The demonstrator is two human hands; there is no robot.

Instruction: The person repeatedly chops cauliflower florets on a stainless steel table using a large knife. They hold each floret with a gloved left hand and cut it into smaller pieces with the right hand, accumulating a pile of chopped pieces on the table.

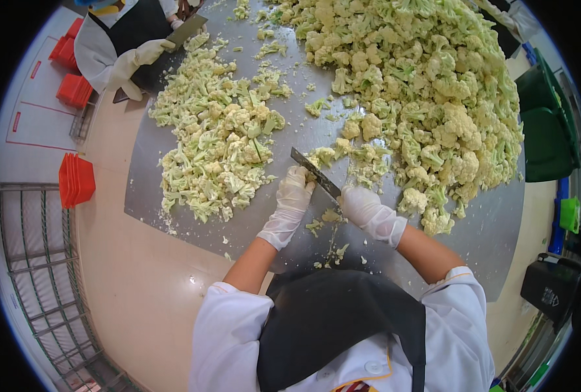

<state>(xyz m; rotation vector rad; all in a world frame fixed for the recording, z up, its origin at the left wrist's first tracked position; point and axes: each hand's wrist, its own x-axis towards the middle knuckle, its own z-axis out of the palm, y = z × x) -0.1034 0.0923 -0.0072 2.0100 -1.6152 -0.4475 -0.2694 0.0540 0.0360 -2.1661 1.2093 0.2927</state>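
My right hand (371, 212), in a white glove, is closed around the handle end of a knife (316, 173). Its dark blade slants toward the far left. Against the near side of that blade, my gloved left hand (290, 199) has its fingers curled; whatever they grip is hidden. Just beyond the blade are cauliflower florets (323, 155). To the left spreads a pile of small cut cauliflower pieces (218, 147). A much bigger heap of cauliflower (428, 98) covers the far right. Scraps (330, 245) lie nearer to me on the metal table (148, 189).
Across the table at far left, a person's gloved hand (152, 52) is beside a wide blade (187, 31). Red bins (76, 181) and a metal rack (39, 261) stand left. Green bins (547, 144) and a black bin (547, 287) are at right.
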